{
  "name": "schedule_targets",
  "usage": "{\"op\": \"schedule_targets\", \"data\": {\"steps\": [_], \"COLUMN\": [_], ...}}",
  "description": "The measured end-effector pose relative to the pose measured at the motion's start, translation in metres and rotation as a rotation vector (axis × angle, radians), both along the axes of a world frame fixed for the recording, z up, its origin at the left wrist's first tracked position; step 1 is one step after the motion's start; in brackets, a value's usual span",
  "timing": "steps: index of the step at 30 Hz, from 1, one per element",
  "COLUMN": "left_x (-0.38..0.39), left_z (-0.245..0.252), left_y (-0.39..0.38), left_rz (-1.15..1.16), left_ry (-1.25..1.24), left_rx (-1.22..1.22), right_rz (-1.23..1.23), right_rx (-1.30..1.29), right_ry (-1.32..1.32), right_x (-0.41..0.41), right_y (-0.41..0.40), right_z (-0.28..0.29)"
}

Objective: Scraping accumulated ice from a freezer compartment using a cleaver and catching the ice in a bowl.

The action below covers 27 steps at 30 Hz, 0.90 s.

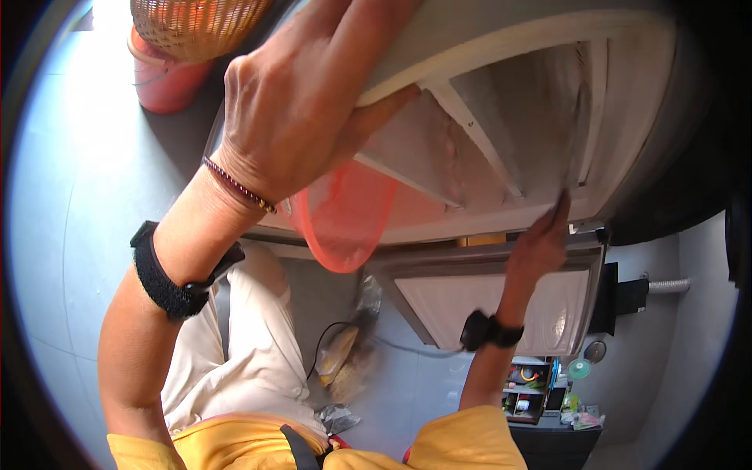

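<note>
My left hand (294, 106) rests against the white rim (505, 47) of a refrigerator or freezer cabinet, a finger or thumb hooked over its inner edge; the other fingertips are hard to make out. Inside the cabinet, white ribs (476, 132) run across the wall. My right hand (537, 244), blurred, is closed around a long, thin, dark tool (576, 135) that reaches into the cabinet beside the ribs; its kind is unclear. A translucent red plastic container (352, 229) lies at the cabinet's lower edge, below my left hand. The appliance's open door (493, 305) is behind my right forearm.
A red bucket (170, 88) with a woven basket (197, 26) above it stands at the upper left. Plastic bags (338, 358) and a dark cable (320, 346) lie on the floor. A shelf unit with small items (526, 388) is at the lower right.
</note>
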<state>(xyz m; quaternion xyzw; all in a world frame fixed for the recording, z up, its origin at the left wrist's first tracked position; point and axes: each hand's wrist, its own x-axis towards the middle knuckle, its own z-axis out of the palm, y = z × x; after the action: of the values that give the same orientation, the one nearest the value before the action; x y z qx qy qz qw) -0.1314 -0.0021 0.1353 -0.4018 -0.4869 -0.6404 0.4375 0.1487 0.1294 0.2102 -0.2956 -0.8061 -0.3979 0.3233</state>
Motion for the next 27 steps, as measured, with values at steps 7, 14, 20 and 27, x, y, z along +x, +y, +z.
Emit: {"op": "schedule_targets", "data": {"steps": [7, 14, 20, 27], "left_x": [0.006, 0.005, 0.009, 0.006], "left_z": [0.006, 0.001, -0.004, -0.001], "left_y": [-0.004, -0.001, -0.001, -0.004], "left_rz": [0.016, -0.028, 0.001, -0.03], "left_ry": [-0.026, 0.011, -0.041, -0.009], "left_rx": [-0.048, 0.02, -0.13, -0.053], "right_rz": [-0.058, -0.127, 0.035, -0.182], "right_rx": [-0.107, 0.043, 0.007, 0.132], "right_ry": [0.05, -0.082, -0.06, -0.147], "right_x": [-0.004, -0.012, -0.001, -0.008], "right_y": [-0.01, 0.023, -0.019, 0.041], "right_z": [0.011, 0.035, 0.019, 0.039]}}
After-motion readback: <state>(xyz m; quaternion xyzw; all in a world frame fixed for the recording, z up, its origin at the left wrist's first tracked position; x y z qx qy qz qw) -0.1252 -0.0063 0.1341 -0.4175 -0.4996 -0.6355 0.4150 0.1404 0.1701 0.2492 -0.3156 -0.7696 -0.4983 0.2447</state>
